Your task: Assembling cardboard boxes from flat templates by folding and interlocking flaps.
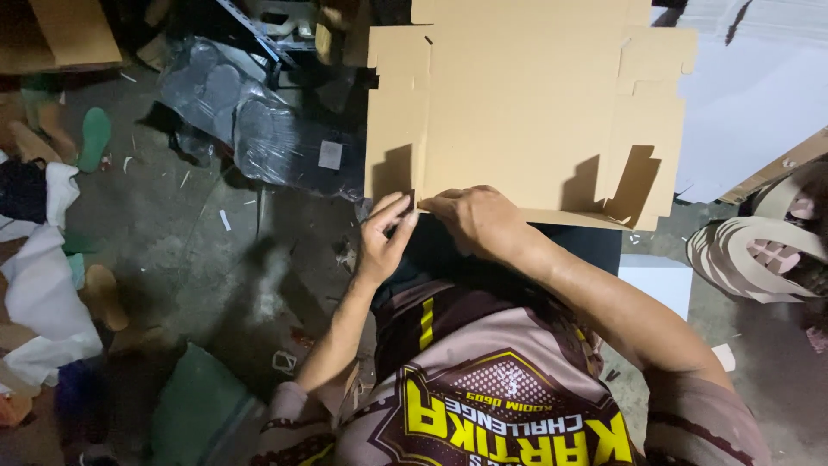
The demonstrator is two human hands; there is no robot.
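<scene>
A flat, die-cut brown cardboard sheet with flaps and notches lies in front of me, reaching to the top of the view. My left hand pinches its near left corner between thumb and fingers. My right hand presses down on the near edge just beside it, fingers curled over the cardboard. Both hands nearly touch each other. A dark surface shows under the sheet's near edge.
Clear plastic bags of dark items lie on the concrete floor to the left. White sheets sit at the right, with a coil of cardboard strips below. A green sandal and white cloth lie far left.
</scene>
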